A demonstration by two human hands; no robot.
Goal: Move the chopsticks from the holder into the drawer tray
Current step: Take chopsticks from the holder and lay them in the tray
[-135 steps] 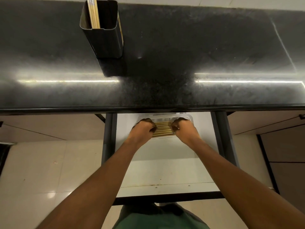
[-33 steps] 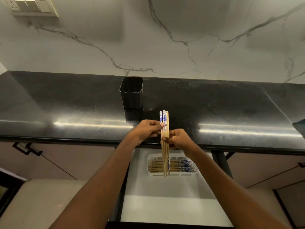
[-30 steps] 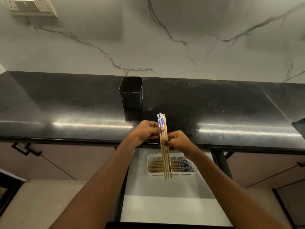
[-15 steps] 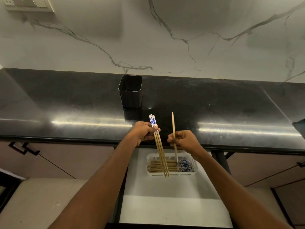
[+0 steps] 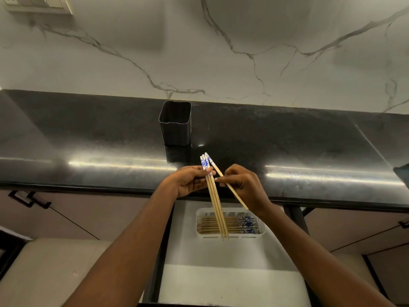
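Observation:
The dark square holder (image 5: 176,127) stands on the black counter and looks empty. My left hand (image 5: 188,182) pinches a small bundle of wooden chopsticks (image 5: 215,207) with blue-and-white tops, their tips hanging down over the white drawer tray (image 5: 262,232). My right hand (image 5: 243,185) grips a single chopstick (image 5: 232,191), slanted so its patterned top leans toward the bundle. Several chopsticks (image 5: 221,224) lie lengthwise in the tray, patterned ends to the right.
The open white drawer (image 5: 221,273) reaches toward me under the counter edge (image 5: 88,188). Cabinet fronts with black handles (image 5: 28,199) flank it. A marble wall (image 5: 221,52) rises behind the counter, with a switch plate (image 5: 37,5) at the top left.
My right hand drew one chopstick out of the bundle and has since turned it over, so its patterned end now leans toward the bundle. The left hand keeps the others.

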